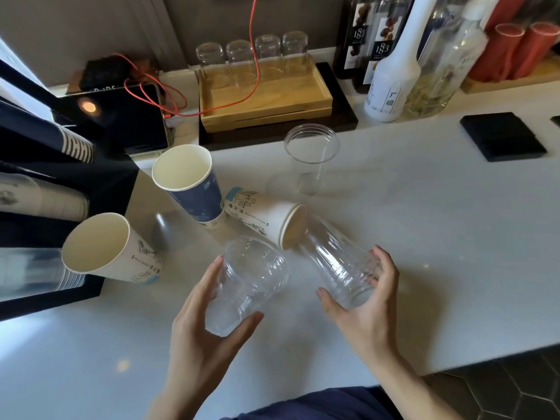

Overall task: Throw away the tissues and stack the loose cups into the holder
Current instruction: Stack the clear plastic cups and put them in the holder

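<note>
My left hand (206, 325) grips a clear plastic cup (248, 277), mouth tilted away from me. My right hand (366, 304) holds a second clear plastic cup (339, 259) by its base, lying slanted over the counter. A third clear cup (312, 159) stands upright farther back. A blue paper cup (194, 192) and a white paper cup (115, 253) stand upright at the left. Another white paper cup (263, 219) lies on its side between them. The black cup holder (60, 213) at the left edge holds stacked cups lying sideways. No tissues are visible.
A wooden tray (266, 98) with several upturned glasses sits at the back, with a red cable (254, 56) over it. Syrup bottles (394, 77) stand at the back right, beside red cups. A black square pad (503, 137) lies on the white counter (424, 237).
</note>
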